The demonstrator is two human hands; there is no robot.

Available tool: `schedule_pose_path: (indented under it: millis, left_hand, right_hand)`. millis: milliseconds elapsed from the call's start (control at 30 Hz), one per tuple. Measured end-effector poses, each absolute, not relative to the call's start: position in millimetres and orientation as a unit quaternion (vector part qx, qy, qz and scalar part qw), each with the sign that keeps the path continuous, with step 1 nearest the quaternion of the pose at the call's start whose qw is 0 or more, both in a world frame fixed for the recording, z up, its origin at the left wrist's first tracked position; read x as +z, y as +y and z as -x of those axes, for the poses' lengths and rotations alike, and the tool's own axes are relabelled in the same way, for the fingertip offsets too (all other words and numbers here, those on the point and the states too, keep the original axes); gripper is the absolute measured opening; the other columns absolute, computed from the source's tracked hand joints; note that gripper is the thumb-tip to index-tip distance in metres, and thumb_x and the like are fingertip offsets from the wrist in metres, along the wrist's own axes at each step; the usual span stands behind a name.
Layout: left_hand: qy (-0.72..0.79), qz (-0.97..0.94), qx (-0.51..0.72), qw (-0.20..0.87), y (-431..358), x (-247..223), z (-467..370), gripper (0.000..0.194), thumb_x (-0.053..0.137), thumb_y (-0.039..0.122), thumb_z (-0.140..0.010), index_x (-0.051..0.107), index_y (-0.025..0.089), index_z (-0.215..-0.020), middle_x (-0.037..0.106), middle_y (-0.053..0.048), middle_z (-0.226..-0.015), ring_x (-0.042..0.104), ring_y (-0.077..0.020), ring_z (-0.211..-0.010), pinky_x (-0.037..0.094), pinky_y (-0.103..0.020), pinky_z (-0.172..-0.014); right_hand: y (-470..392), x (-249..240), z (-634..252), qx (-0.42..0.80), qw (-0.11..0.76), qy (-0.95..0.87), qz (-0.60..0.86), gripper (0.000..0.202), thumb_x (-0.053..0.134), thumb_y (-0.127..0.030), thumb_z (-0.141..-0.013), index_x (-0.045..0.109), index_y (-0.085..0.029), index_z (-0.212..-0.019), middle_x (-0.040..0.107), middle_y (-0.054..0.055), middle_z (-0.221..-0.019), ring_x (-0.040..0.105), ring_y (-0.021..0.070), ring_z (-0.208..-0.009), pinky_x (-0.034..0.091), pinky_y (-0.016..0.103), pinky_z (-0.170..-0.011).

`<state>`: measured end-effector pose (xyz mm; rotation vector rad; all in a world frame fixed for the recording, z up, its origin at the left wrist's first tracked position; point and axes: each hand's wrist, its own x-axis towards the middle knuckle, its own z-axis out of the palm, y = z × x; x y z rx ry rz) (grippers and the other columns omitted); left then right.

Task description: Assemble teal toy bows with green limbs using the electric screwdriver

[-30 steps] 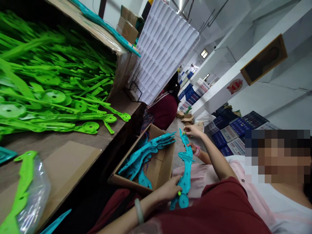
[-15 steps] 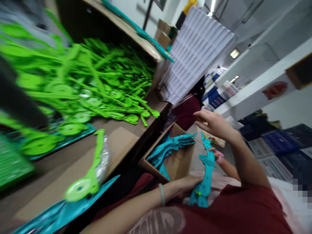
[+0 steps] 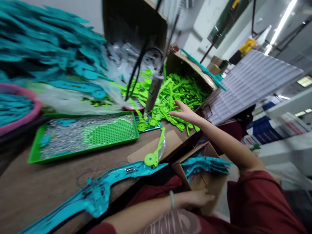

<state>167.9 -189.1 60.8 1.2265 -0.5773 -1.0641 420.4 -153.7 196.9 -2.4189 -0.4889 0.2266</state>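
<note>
My right hand [image 3: 183, 112] is over the front of the pile of green plastic parts [image 3: 188, 91], fingers apart, holding nothing visible. My left hand [image 3: 201, 197], below a pale wrist band, is over the near side of a cardboard box [image 3: 211, 190]; its fingers look loosely spread, with nothing seen in them. Teal parts [image 3: 204, 163] lie stacked in that box. On the table's front edge rests a long teal part [image 3: 97, 195] with thin wires, and a green part with a round disc [image 3: 151, 159] sits at its right end.
A green tray [image 3: 84, 152] of small metal pieces stands on the table [image 3: 31, 191]. Behind it are piled teal parts [image 3: 48, 42] and a pink-rimmed basket [image 3: 36, 112]. A cylindrical tool [image 3: 154, 92] hangs by a cable. White ribbed panel [image 3: 253, 81] stands behind the box.
The view has swung left. My right hand has moved to the green pile. The teal part near my left hand and another person's hand with a pink band are out of sight.
</note>
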Motion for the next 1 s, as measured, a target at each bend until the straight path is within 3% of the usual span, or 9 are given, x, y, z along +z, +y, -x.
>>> schedule_pose_path:
  millis: [100,167,233,333,467,600,667,767,1000]
  left_hand:
    - [-0.255,-0.623,-0.377,0.636,-114.8,75.6,-172.3,0.038,0.064,0.032,-0.088,0.065,0.015,-0.122,0.068,-0.015,-0.123,0.062,-0.0342,-0.118,0.043,-0.052,-0.107]
    - [-0.217,-0.675,-0.290,0.642,-54.4,83.3,-159.0,0.047,0.057,0.029,-0.092,0.056,0.021,-0.138,0.058,-0.012,-0.144,0.052,-0.0301,-0.133,0.035,-0.047,-0.117]
    - [-0.144,-0.767,-0.123,0.614,4.3,90.7,-138.9,0.042,0.043,0.030,-0.101,0.051,0.032,-0.142,0.057,-0.003,-0.146,0.056,-0.0207,-0.131,0.044,-0.035,-0.112]
    - [-0.085,-0.874,0.054,0.475,69.2,105.9,-126.8,0.037,0.040,0.028,-0.103,0.057,0.032,-0.135,0.066,-0.001,-0.135,0.064,-0.0186,-0.119,0.052,-0.029,-0.101]
    - [-0.084,-0.952,0.000,0.295,94.5,127.4,-185.5,0.029,0.046,0.017,-0.099,0.068,0.025,-0.117,0.073,-0.003,-0.109,0.070,-0.0185,-0.099,0.056,-0.028,-0.083]
    - [-0.058,-0.988,-0.044,0.138,76.2,127.0,-284.9,0.024,0.049,0.009,-0.095,0.069,0.013,-0.107,0.070,-0.013,-0.110,0.066,-0.0268,-0.106,0.054,-0.038,-0.090]
    - [-0.026,-0.993,-0.026,0.112,64.2,119.8,-325.0,0.026,0.047,0.007,-0.096,0.067,0.009,-0.112,0.067,-0.018,-0.117,0.060,-0.0301,-0.116,0.051,-0.044,-0.095]
    - [0.018,-0.995,-0.011,0.094,51.5,109.9,-362.7,0.020,0.057,0.017,-0.097,0.064,0.011,-0.114,0.066,-0.013,-0.116,0.060,-0.0279,-0.116,0.051,-0.047,-0.096]
    - [0.008,-0.990,0.018,0.140,45.8,100.0,-386.6,0.018,0.063,0.030,-0.096,0.066,0.014,-0.103,0.067,-0.007,-0.108,0.064,-0.0223,-0.105,0.055,-0.043,-0.090]
  right_hand:
    - [-121.4,170.4,-437.8,0.101,0.492,-0.256,0.826,0.095,0.082,-0.056,-0.065,0.042,-0.020,-0.144,0.047,0.017,-0.148,0.052,0.0306,-0.132,0.048,0.046,-0.107]
    - [-103.5,156.6,-446.9,0.106,0.553,-0.312,0.765,0.087,0.080,-0.060,-0.067,0.046,-0.025,-0.139,0.053,0.012,-0.143,0.055,0.0281,-0.128,0.049,0.046,-0.106]
    - [-87.7,147.1,-453.7,0.107,0.580,-0.354,0.726,0.076,0.078,-0.059,-0.071,0.051,-0.028,-0.134,0.060,0.009,-0.135,0.062,0.0253,-0.115,0.053,0.045,-0.099]
    - [-64.8,140.2,-458.8,0.111,0.587,-0.401,0.695,0.058,0.077,-0.053,-0.075,0.057,-0.027,-0.123,0.066,0.007,-0.122,0.066,0.0211,-0.094,0.057,0.038,-0.082]
    - [-31.7,136.0,-457.3,0.130,0.579,-0.435,0.678,0.046,0.081,-0.045,-0.070,0.060,-0.024,-0.106,0.069,0.003,-0.099,0.063,0.0184,-0.079,0.050,0.028,-0.060]
    - [-10.5,139.6,-454.9,0.118,0.586,-0.409,0.689,0.043,0.081,-0.043,-0.066,0.060,-0.022,-0.098,0.060,-0.003,-0.078,0.053,0.0140,-0.066,0.043,0.026,-0.055]
    - [-13.2,147.8,-456.7,0.081,0.601,-0.363,0.708,0.042,0.081,-0.044,-0.061,0.060,-0.021,-0.090,0.057,-0.004,-0.073,0.051,0.0132,-0.064,0.043,0.026,-0.058]
    - [-35.9,165.0,-462.1,0.013,0.625,-0.302,0.720,0.039,0.080,-0.043,-0.059,0.056,-0.020,-0.080,0.056,-0.005,-0.070,0.050,0.0133,-0.064,0.042,0.026,-0.060]
    - [-114.8,182.1,-468.1,-0.087,0.647,-0.177,0.737,0.041,0.080,-0.045,-0.060,0.064,-0.016,-0.085,0.064,0.000,-0.075,0.053,0.0152,-0.067,0.043,0.027,-0.062]
